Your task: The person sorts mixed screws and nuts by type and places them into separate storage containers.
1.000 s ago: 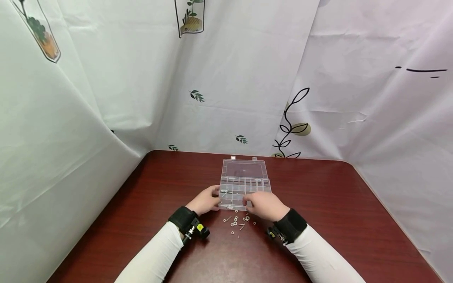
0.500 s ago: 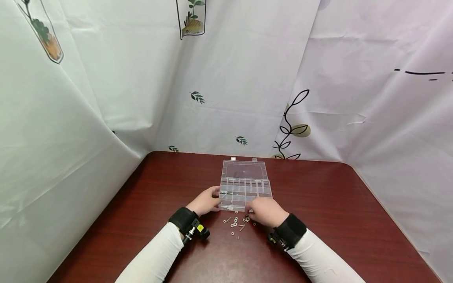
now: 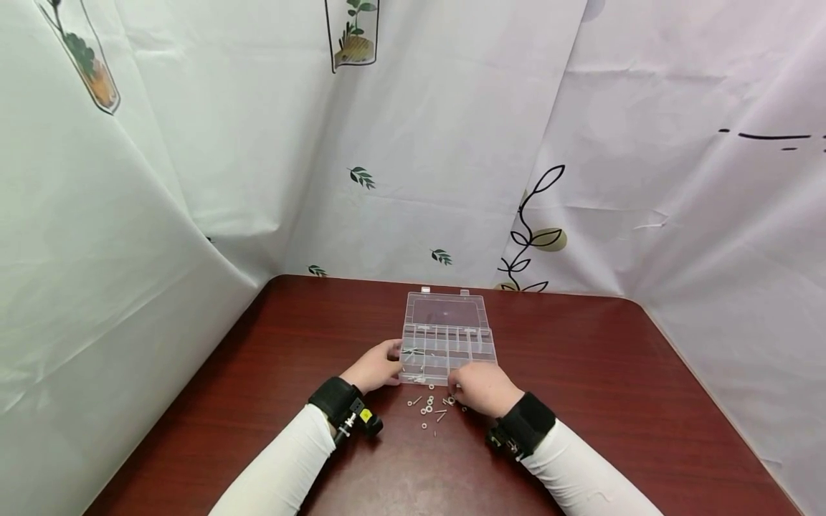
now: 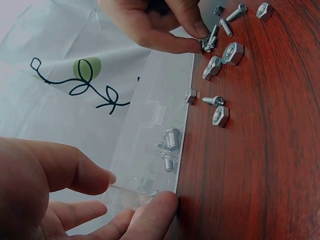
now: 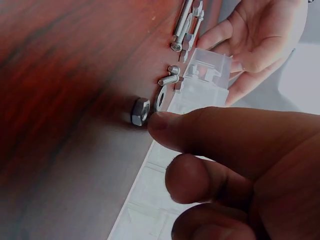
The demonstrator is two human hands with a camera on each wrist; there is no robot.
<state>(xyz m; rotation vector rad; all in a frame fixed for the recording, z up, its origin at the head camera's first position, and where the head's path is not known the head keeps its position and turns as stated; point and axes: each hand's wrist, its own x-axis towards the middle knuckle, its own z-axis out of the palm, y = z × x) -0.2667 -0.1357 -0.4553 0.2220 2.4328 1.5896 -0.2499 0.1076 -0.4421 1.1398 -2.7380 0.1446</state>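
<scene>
A clear compartment box (image 3: 435, 380) stands with its lid folded back. Its left compartments hold several screws (image 3: 411, 351). My left hand (image 3: 374, 368) grips the box's left front corner, thumb and fingers around it; in the left wrist view a finger (image 4: 159, 212) lies along the front edge. My right hand (image 3: 482, 388) is low at the box's front edge, its fingers curled. In the right wrist view its thumb (image 5: 172, 127) is beside a flat washer (image 5: 160, 99) and a hex nut (image 5: 140, 111). Whether anything is pinched behind the thumb is hidden.
Several loose nuts and screws lie on the dark red table (image 3: 348, 308) in front of the box, among them a nut (image 4: 233, 53) and a short screw (image 4: 213, 101). White patterned cloth (image 3: 413, 143) hangs behind and beside the table.
My right hand has moved from above the box's front compartments down toward the small parts before it. My left hand has stayed on the box's corner.
</scene>
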